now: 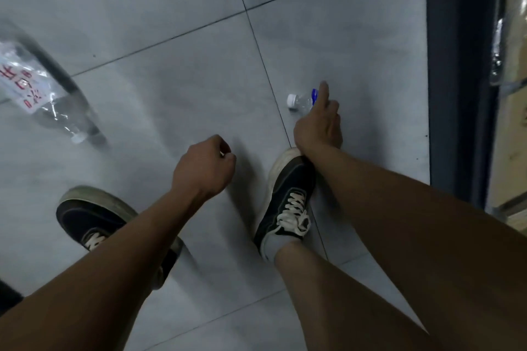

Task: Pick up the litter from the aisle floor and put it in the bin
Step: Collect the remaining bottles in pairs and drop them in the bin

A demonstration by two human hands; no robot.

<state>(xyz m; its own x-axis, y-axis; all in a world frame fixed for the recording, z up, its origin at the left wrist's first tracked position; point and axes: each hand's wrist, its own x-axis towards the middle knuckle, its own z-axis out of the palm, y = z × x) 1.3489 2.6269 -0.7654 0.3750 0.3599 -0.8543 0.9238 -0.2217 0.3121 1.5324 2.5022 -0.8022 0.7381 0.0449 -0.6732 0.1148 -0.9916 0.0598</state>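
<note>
The floor [185, 71] carries two bottles: a large clear one [48, 100] at its left edge, blurred, and a small capped bottle [302, 101] near the dark right-hand frame [456, 65]. The pick-up step is in hand, I judge. The right hand [318, 125] reaches onto the small bottle, fingers [323, 91] spread, apparently touching, not yet closed; closing and lifting come next. The left hand [204, 168] hangs loosely curled; whether it holds anything I cannot tell.

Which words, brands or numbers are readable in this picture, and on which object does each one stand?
Large clear bottle, white label: red Chinese characters, motion-blurred and turned sideways; I cannot read them with confidence.
Small bottle by the right hand, blue label: mostly hidden, no text readable.
Shoes, floor tiles: no text visible.
</note>
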